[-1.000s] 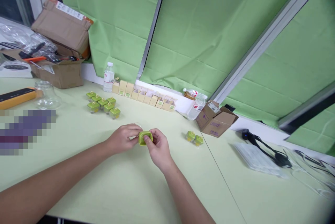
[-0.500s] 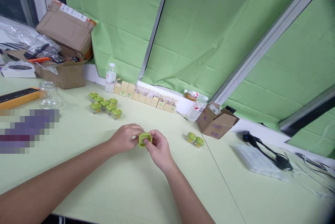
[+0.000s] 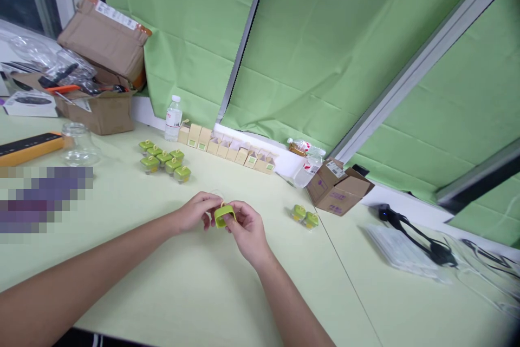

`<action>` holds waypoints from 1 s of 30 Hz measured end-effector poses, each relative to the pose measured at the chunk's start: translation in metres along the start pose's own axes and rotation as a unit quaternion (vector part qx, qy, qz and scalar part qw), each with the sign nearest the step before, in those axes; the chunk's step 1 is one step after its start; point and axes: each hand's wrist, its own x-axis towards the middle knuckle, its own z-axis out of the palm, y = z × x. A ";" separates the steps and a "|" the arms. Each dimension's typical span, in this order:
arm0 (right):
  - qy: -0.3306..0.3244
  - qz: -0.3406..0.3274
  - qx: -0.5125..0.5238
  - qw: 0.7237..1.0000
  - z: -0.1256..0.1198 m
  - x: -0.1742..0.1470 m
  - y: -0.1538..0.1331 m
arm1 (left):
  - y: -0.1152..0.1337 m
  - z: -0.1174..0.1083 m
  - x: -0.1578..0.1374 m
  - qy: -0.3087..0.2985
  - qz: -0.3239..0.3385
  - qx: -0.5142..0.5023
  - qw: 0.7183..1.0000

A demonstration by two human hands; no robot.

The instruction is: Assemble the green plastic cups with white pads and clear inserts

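Observation:
Over the middle of the table, my right hand [image 3: 248, 230] pinches a small green lid [image 3: 221, 219], its thumb inside the hollow underside, which is tilted toward me. At the top of the lid is a small yellow loop [image 3: 223, 204]. My left hand [image 3: 197, 211] has its thumb and forefinger closed at this loop, the other fingers curled below. A clear curved edge [image 3: 217, 192] shows just behind my hands, mostly hidden. Several small clear tubs with green lids [image 3: 164, 158] stand grouped to the left. Two more lidded tubs [image 3: 304, 216] stand to the right.
A row of small cardboard boxes [image 3: 225, 148] lines the back, beside an upright water bottle [image 3: 173, 119]. Other bottles [image 3: 305, 169] and an open carton [image 3: 339, 187] stand right. A glass jar [image 3: 79, 145], power strip [image 3: 30, 148] and filled box [image 3: 99, 111] are left; a black strap [image 3: 414, 233] lies far right.
The lid has tipped so that its yellow loop shows at the top. My left fingers have shifted up to the loop, with the lower fingers now apart from the lid. The view has shifted slightly.

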 end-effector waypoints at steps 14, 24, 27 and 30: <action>0.030 -0.051 -0.083 0.995 -0.005 0.001 0.001 | 0.001 0.012 -0.003 -0.058 -0.047 -0.086 0.993; 0.011 -0.024 -0.026 0.999 -0.006 0.000 0.002 | 0.001 0.008 0.000 -0.031 -0.030 -0.127 0.991; 0.046 -0.018 -0.060 0.997 -0.016 0.002 0.004 | -0.001 0.003 0.002 -0.013 -0.024 -0.154 0.988; 0.102 -0.031 -0.219 0.970 -0.025 0.006 0.016 | -0.004 0.000 0.003 0.002 -0.026 -0.161 0.987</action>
